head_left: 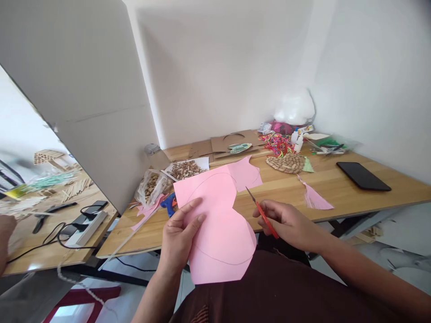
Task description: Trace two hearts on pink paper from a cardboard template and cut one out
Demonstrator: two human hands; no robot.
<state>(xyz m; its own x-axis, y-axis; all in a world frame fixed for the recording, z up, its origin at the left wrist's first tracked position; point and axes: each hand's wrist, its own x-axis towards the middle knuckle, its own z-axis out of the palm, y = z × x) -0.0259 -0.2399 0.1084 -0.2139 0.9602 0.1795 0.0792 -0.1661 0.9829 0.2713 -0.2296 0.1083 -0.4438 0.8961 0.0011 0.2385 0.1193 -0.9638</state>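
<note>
My left hand [183, 233] pinches the left edge of a pink sheet of paper [218, 224] between thumb and fingers. Curved pencil lines run across the sheet, and its right side is cut into a notched, rounded outline. To the right, my right hand [286, 222] grips small red-handled scissors [266, 220], their blades together and pointing up and left, apart from the paper. Behind the sheet lies a pink paper offcut [247, 174] on the wooden table.
Nutshell pieces [186, 169], a bag of peanuts [151, 186] and a blue glue gun [169, 204] lie at left. Farther right are a shell-covered piece [286, 163], a pink tassel [316, 196], and a black phone [363, 176]. A person's hand [6, 235] shows at far left.
</note>
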